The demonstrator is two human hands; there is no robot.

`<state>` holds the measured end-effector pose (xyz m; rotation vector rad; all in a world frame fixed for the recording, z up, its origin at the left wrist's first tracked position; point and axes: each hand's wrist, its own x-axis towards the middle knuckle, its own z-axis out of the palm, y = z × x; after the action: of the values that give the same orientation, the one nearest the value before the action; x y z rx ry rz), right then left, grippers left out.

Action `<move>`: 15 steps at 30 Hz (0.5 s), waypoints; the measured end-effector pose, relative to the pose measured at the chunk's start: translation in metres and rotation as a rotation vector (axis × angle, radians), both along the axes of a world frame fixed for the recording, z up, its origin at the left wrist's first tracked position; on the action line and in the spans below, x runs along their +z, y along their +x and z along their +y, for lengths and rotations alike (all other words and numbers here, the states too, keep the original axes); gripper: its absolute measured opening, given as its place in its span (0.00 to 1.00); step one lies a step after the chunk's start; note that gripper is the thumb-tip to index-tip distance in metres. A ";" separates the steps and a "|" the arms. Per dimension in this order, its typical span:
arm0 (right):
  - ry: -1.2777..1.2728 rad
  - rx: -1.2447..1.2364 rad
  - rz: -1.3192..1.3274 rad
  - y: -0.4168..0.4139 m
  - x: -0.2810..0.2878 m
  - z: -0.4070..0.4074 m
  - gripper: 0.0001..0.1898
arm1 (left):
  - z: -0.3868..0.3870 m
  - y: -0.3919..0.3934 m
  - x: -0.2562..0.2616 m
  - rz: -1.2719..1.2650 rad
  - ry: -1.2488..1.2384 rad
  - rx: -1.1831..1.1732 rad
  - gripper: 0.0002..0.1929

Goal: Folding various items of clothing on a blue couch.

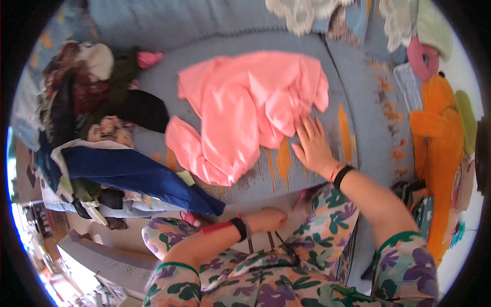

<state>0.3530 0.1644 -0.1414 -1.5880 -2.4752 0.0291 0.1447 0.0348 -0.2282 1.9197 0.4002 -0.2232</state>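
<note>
A pink satin garment (230, 111) lies crumpled on the seat of a grey-blue sofa (245, 34). Against its lower right edge rests my right hand (312, 144), palm down with the fingers spread; it does not grip the cloth. My left hand (268, 220) is held over my lap, below the seat's front edge, with its fingers curled. Whether anything is inside that curl cannot be seen. Both wrists wear black bands.
Heaped clothes lie at the left, among them dark blue trousers (134, 169) reaching over the seat's front edge and a black cloth (144, 109). An orange plush toy (441, 153) is at the right. White lace (303, 13) hangs over the backrest. A grey box-like object (111, 264) stands lower left.
</note>
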 end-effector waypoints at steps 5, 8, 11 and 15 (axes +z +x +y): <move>-0.103 0.034 0.037 0.004 -0.004 0.011 0.31 | -0.018 0.018 -0.052 0.268 -0.334 -0.300 0.19; -0.145 0.027 0.070 0.011 -0.012 0.010 0.31 | -0.053 0.016 -0.073 0.196 -0.414 -0.358 0.18; -0.169 0.035 0.118 0.007 -0.015 0.011 0.31 | -0.125 0.008 -0.102 0.120 -0.524 -0.353 0.19; -0.197 0.007 0.127 0.010 -0.014 0.008 0.32 | -0.161 0.024 -0.092 -0.031 -0.171 -0.715 0.21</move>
<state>0.3633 0.1723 -0.1554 -1.5962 -2.4427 0.3745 0.1684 -0.1258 -0.3201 1.8247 -0.3357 -0.6686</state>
